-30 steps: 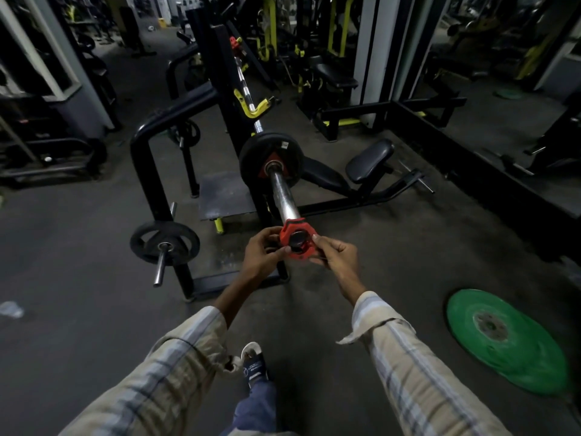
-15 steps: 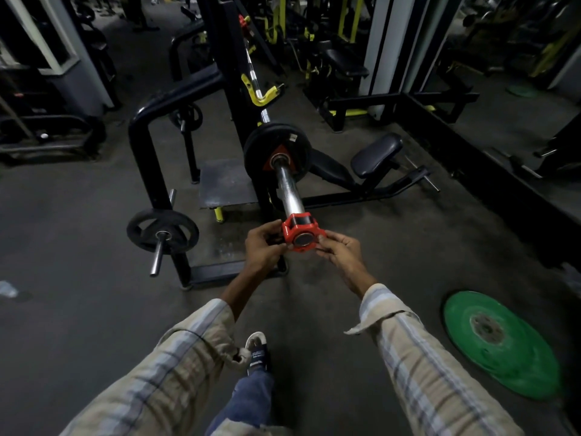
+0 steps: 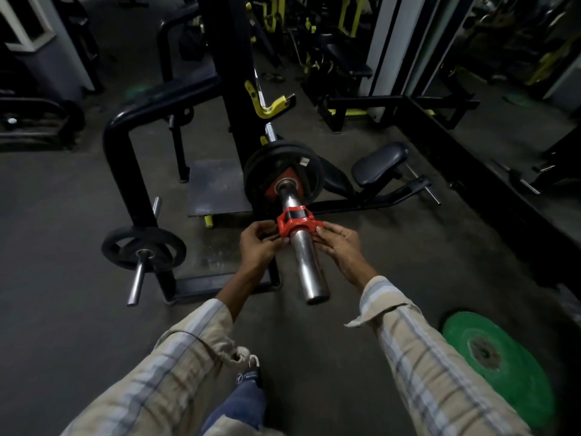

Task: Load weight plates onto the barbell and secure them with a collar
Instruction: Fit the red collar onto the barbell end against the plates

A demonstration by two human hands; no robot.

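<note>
The barbell's chrome sleeve (image 3: 306,262) points toward me, its free end near the frame's middle. Black weight plates (image 3: 283,176) with a small red plate at the hub sit at the far end of the sleeve. A red collar (image 3: 290,223) rings the sleeve about midway, with a gap between it and the plates. My left hand (image 3: 256,245) grips the collar's left side. My right hand (image 3: 339,243) holds its right side, fingertips on the rim.
A black bench rack with yellow hooks (image 3: 270,105) holds the bar. A storage peg with a black plate (image 3: 143,250) stands at the left. A green plate (image 3: 500,363) lies on the floor at the right. A padded seat (image 3: 380,163) sits behind.
The collar has gone from the sleeve's tip onto the sleeve and slid toward the plates, both hands moving with it. A long stretch of bare sleeve now shows on my side of it.
</note>
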